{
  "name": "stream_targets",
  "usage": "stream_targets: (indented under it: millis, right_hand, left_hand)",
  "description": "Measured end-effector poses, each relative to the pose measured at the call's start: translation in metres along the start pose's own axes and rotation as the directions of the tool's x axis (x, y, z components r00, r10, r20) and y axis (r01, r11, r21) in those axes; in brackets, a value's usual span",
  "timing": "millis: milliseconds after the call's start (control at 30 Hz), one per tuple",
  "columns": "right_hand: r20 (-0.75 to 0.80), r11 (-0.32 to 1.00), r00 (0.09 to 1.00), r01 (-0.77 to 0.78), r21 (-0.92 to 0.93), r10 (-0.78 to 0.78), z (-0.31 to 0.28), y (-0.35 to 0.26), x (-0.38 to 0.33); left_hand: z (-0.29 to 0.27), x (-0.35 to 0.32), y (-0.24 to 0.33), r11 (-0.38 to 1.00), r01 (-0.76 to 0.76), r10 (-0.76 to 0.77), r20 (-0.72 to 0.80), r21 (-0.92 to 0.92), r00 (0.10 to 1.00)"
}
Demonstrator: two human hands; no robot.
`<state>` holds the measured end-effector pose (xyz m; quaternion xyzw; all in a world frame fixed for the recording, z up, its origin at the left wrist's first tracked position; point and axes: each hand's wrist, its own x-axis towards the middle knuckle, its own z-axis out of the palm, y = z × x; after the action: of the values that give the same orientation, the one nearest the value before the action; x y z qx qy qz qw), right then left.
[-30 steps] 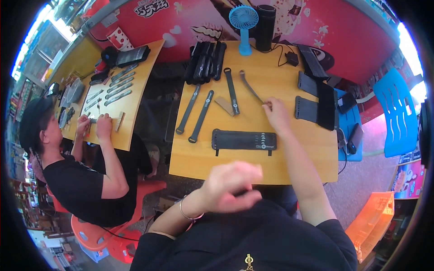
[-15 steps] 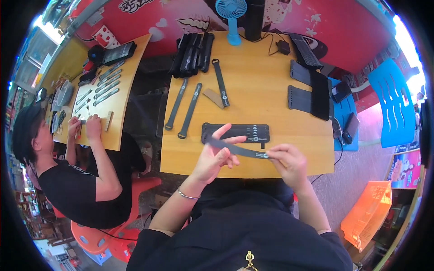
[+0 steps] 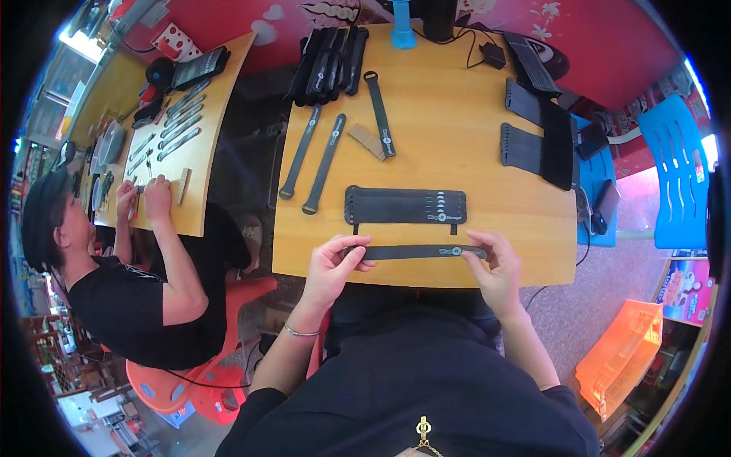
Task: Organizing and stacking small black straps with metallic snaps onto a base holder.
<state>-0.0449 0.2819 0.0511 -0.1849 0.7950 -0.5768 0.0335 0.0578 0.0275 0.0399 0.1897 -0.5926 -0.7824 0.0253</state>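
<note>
A dark grey strap (image 3: 415,252) with a small white print is stretched level between my hands near the table's front edge. My left hand (image 3: 333,263) pinches its left end, and my right hand (image 3: 495,268) grips the right end. Just beyond it a neat stack of matching straps (image 3: 396,207) lies crosswise, with short black tabs sticking out underneath. Farther left, three single straps lie apart on the table: one strap (image 3: 301,152), a second strap (image 3: 325,164) and a third strap (image 3: 379,114). Beside the third is a piece of brown cardboard (image 3: 368,142).
Bundled black straps (image 3: 326,65) fill the far left corner of the table (image 3: 457,99). More strap stacks (image 3: 537,141) line its right edge, next to a blue chair (image 3: 661,175). A co-worker (image 3: 114,282) handles small items at a left table. An orange crate (image 3: 620,354) stands lower right.
My left hand, earlier spread with the strap across it, has closed on the strap's left end. The strap now runs straight and level. The whole view has shifted slightly.
</note>
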Motion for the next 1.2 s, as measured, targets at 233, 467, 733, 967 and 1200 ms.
stream_targets:
  millis: [233, 467, 733, 967, 1200]
  right_hand:
    - [0.155, 0.927, 0.937, -0.336, 0.167, 0.312, -0.002, 0.013, 0.001]
    - [0.117, 0.98, 0.98, -0.173, 0.101, 0.161, 0.003, 0.02, 0.011]
    - [0.031, 0.931, 0.955, -0.294, 0.218, 0.294, 0.01, 0.03, 0.02]
    - [0.025, 0.943, 0.96, -0.28, 0.182, 0.28, 0.011, 0.04, 0.02]
    - [-0.062, 0.948, 0.963, -0.244, 0.206, 0.262, 0.016, 0.041, 0.022]
  left_hand:
    - [-0.022, 0.001, -0.004, 0.998, -0.005, 0.009, -0.063, 0.058, 0.998]
    - [-0.019, 0.014, -0.004, 0.994, -0.091, 0.097, -0.127, 0.056, 0.987]
    - [-0.021, 0.023, -0.012, 0.977, -0.115, 0.158, -0.246, 0.182, 0.956]
    - [-0.022, 0.03, -0.018, 0.983, -0.091, 0.132, -0.277, 0.159, 0.952]
    - [-0.018, 0.035, -0.024, 0.932, -0.147, 0.253, -0.304, 0.332, 0.919]
